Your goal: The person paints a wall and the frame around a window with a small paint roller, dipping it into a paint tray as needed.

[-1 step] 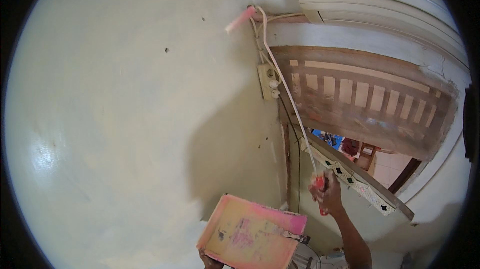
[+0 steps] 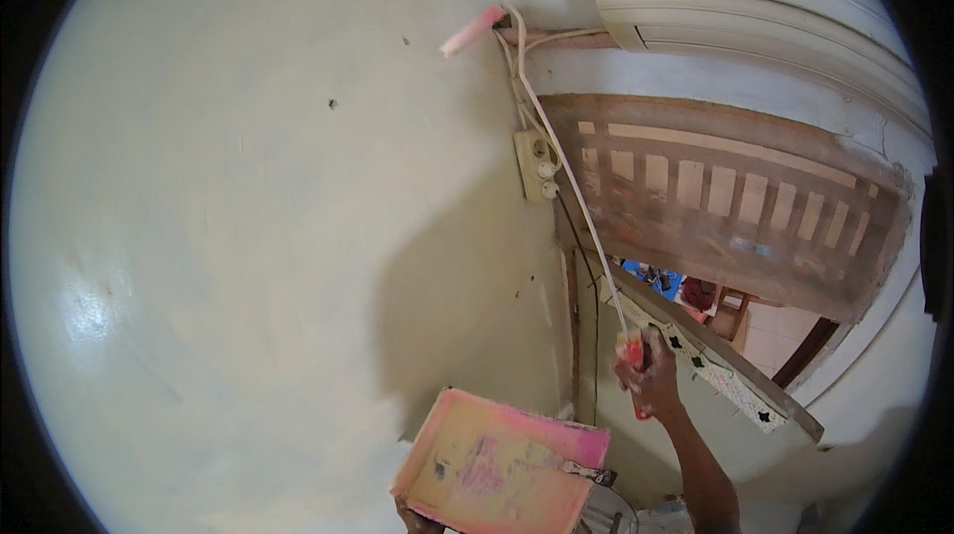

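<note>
My right hand (image 2: 648,375) is closed round the red handle of a paint roller (image 2: 571,176). Its long pale rod runs up to a pink and white roller head (image 2: 471,32), at the wall near the upper corner. At the lower edge my left hand (image 2: 417,518) grips the near left edge of a paint tray (image 2: 427,450), its fingers partly hidden. The tray is coated with cream and pink paint and held tilted. A paint-smeared flat tool (image 2: 588,472), perhaps a scraper or brush, lies across the tray's right rim.
A pale wall (image 2: 248,236) with small holes fills the left. A socket strip (image 2: 532,166) with plugs and cables hangs in the corner. An air conditioner (image 2: 755,7) juts out at upper right, above a slatted vent (image 2: 725,191) and a slanted door top (image 2: 715,355). A round container (image 2: 608,512) stands below the tray.
The roller head has shifted slightly up and left along the wall. My right hand has risen a little with the handle, while the tray is almost unmoved.
</note>
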A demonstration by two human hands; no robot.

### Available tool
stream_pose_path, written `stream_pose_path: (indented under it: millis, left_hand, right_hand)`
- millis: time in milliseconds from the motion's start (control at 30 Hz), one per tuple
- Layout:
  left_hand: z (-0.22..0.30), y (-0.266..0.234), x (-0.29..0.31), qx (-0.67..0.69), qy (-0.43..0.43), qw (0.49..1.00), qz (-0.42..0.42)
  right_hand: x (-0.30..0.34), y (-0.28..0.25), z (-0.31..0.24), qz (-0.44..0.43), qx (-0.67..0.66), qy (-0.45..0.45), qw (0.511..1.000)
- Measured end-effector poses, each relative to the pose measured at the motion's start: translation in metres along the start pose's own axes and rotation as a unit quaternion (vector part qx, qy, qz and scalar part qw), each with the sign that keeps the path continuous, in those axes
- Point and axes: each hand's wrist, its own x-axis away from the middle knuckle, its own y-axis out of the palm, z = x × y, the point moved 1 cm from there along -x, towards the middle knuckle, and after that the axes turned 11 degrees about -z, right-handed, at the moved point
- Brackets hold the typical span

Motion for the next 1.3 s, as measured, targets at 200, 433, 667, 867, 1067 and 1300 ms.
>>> stream_pose_path:
  millis: [200, 433, 667, 867, 1067, 1300]
  left_hand:
    - [0.017, 0.030, 0.009, -0.022, -0.012, 0.996, 0.080]
    - [0.033, 0.054, 0.022, -0.008, -0.007, 0.988, 0.152]
    - [0.047, 0.076, 0.020, -0.008, -0.020, 0.990, 0.137]
    - [0.056, 0.071, 0.021, -0.167, 0.007, 0.983, 0.073]
    - [0.054, 0.092, 0.011, -0.045, -0.003, 0.993, 0.107]
    - [0.043, 0.101, 0.012, -0.032, 0.001, 0.993, 0.117]
  right_hand:
    - [-0.095, 0.007, -0.032, 0.040, 0.060, -0.122, 0.990]
    - [-0.176, 0.006, -0.065, 0.138, 0.191, -0.221, 0.946]
    - [-0.233, -0.021, -0.041, 0.063, 0.077, -0.189, 0.977]
    - [-0.273, -0.032, -0.072, -0.024, 0.177, -0.025, 0.984]
    - [-0.241, -0.011, 0.029, 0.000, -0.325, -0.055, 0.944]
    - [-0.299, -0.027, -0.010, 0.113, -0.041, -0.166, 0.979]
